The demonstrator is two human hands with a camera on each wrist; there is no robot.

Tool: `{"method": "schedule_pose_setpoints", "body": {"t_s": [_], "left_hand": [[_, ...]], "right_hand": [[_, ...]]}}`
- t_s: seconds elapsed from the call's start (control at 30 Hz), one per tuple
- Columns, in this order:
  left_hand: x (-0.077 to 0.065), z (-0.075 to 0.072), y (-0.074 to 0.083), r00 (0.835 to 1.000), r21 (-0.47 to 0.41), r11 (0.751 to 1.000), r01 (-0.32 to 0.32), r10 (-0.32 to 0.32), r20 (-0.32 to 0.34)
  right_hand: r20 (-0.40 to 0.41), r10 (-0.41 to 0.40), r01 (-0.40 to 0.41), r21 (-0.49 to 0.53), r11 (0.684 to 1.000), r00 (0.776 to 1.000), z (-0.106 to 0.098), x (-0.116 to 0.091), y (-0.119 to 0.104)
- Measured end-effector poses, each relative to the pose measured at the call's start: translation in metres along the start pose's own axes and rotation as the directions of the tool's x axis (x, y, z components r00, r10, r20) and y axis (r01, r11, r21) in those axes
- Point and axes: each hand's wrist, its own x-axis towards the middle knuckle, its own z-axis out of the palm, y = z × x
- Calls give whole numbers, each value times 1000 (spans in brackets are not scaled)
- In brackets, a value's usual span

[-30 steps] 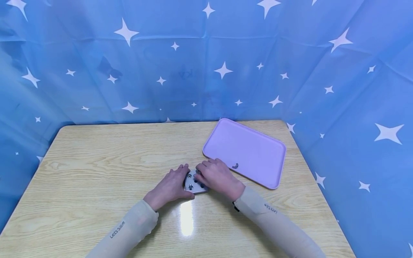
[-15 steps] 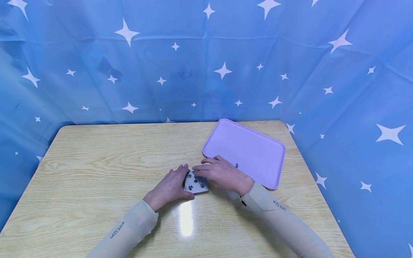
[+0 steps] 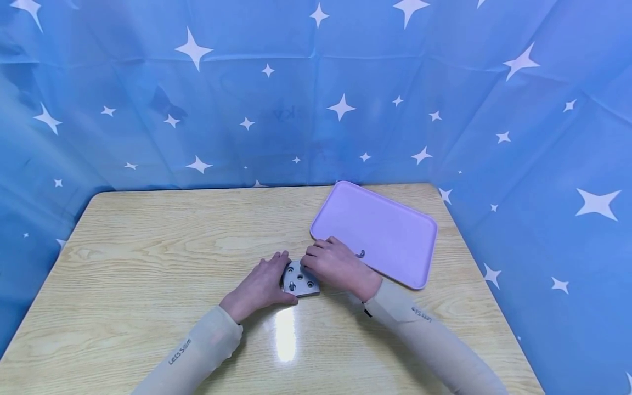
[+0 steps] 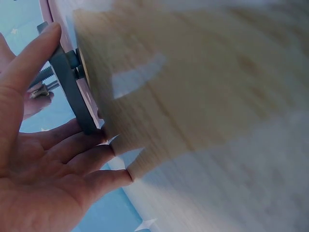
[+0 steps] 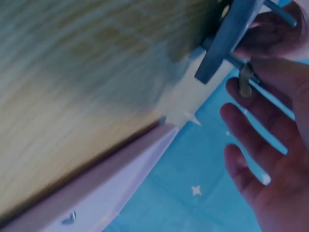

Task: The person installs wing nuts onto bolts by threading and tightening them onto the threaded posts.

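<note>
A grey metal plate with several holes lies on the table. My left hand grips its left side, thumb at the near edge and fingers at the far edge. One threaded stud stands up from it bare. A second stud, at the plate's far right corner, carries a small wing nut. Thumb and index finger of my right hand pinch this wing nut, while the other fingers are loosely bent. From the head, that hand hides the nut. Bolt heads show beneath the plate in the left wrist view.
A shallow lilac tray stands at the back right, close beyond my right hand. Near its front edge lies a small dark metal piece. The wooden table ends at a blue star-patterned curtain.
My right hand's fingers spread out over the plate's far corner half a second ago and have now drawn back in to a pinch. The left hand and plate stay in place.
</note>
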Motion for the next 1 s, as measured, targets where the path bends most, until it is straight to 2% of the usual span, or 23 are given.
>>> {"method": "schedule_pose_setpoints", "body": {"t_s": [0.1, 0.2, 0.4, 0.53, 0.63, 0.73, 0.87, 1.0], "left_hand": [[0, 0, 0, 1000, 8, 1000, -2, 2, 1], [1, 0, 0, 1000, 12, 1000, -9, 9, 2], [1, 1, 0, 1000, 2, 1000, -15, 15, -9], [1, 0, 1, 1000, 3, 1000, -10, 10, -6], [0, 0, 1, 1000, 9, 1000, -11, 11, -4], [0, 0, 1, 1000, 8, 1000, -3, 3, 1], [-1, 0, 1, 1000, 4, 1000, 9, -9, 7], [-1, -1, 2, 1000, 1, 1000, 7, -7, 8]], "right_hand": [[-46, 41, -41, 1, 999, 998, 5, 2, -4], [-58, 82, -81, 11, 997, 995, 8, 4, -8], [-34, 155, -153, 53, 987, 987, 9, 5, -13], [-4, 168, -167, 84, 982, 986, 6, 3, -11], [40, 132, -136, 111, 984, 990, -1, 0, -6], [102, 45, -59, 133, 989, 994, -9, -3, 2], [166, -60, 38, 138, 990, 984, -14, -5, 8], [178, -84, 66, 105, 992, 980, -13, -6, 9]]}}
